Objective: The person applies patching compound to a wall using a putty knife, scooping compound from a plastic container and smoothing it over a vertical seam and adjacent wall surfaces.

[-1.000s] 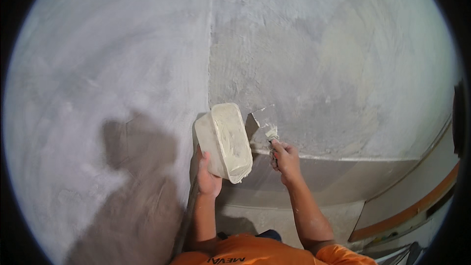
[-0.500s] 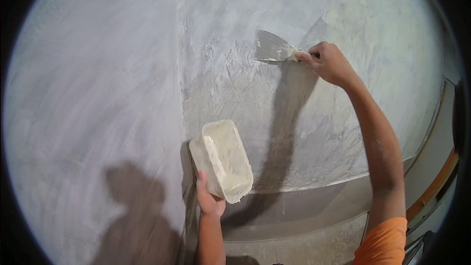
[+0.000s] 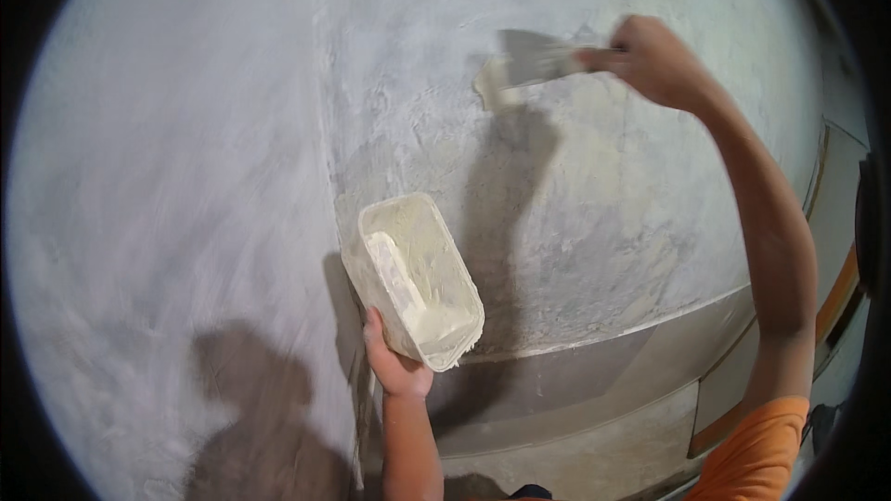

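Observation:
My right hand (image 3: 654,60) grips a putty knife (image 3: 538,58) by its handle, with the wide metal blade pointing left near the upper part of the wall (image 3: 613,167). The blade is blurred by motion. At its left edge shows a pale patch of putty (image 3: 495,85); whether it clings to the blade or lies on the wall I cannot tell. My left hand (image 3: 397,360) is closed round the lower end of a white rectangular plastic tub (image 3: 357,269), held tilted with its mouth toward me. Cream putty (image 3: 441,323) coats the tub's inside and smears its rim.
A vertical corner line (image 3: 327,121) divides the wall from a smoother grey wall (image 3: 176,186) at left. Along the lower wall runs a ledge with a grey band (image 3: 557,371). Wooden-edged boards (image 3: 840,288) stand at the far right. Shadows fall on both walls.
My right hand and the putty knife have moved up and right, and the pale patch now shows by the blade. The tub has shifted slightly up and tipped, showing more of its inside.

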Demonstrator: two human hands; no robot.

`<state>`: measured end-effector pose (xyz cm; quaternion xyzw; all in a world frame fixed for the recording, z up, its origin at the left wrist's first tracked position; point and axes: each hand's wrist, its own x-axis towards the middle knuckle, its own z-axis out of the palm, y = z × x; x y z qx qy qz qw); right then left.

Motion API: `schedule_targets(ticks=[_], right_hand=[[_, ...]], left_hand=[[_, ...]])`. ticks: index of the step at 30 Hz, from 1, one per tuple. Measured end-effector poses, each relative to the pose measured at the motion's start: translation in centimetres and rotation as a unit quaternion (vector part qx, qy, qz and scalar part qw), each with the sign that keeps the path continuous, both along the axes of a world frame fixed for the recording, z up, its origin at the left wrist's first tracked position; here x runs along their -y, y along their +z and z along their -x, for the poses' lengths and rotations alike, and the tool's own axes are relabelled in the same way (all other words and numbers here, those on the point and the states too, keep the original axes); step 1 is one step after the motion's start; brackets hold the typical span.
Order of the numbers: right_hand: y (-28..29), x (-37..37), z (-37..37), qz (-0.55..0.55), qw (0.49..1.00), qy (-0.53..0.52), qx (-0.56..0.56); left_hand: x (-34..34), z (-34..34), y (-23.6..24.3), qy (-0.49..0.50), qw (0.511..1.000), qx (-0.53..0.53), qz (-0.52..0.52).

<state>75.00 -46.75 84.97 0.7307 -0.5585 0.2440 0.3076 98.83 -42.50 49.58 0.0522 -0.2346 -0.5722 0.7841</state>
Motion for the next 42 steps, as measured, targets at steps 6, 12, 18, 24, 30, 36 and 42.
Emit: schedule_targets(ticks=[6, 12, 18, 24, 30, 36, 42], right_hand=[[-2.8, 1.5, -2.6, 0.01, 1.0, -0.025, -0.007], [-1.1, -0.2, 8.0, 0.075, 0.988, -0.137, 0.001], [2.1, -2.5, 5.1, 0.091, 0.995, -0.036, -0.018], [-1.7, 1.0, 0.6, -0.009, 0.998, 0.029, 0.057], [-2.4, 4.8, 6.8, 0.034, 0.992, -0.057, 0.103], [3.6, 0.3, 12.8, 0.156, 0.976, -0.146, -0.041], [3.2, -2.3, 1.3, 0.149, 0.985, -0.066, -0.051]], left_hand=[[1.0, 1.4, -0.1, -0.017, 1.0, 0.016, 0.001], [0.7, 2.3, 0.3, -0.025, 0.999, 0.029, -0.017], [0.5, 2.4, 0.6, -0.011, 0.999, 0.038, 0.025], [0.8, 2.7, 1.5, -0.026, 0.999, 0.019, 0.029], [0.1, 0.9, 0.3, -0.004, 0.998, 0.042, 0.045], [-0.8, -0.6, 0.1, 0.005, 0.999, 0.042, 0.024], [-1.2, -0.3, 2.1, 0.005, 0.997, 0.036, 0.067]])
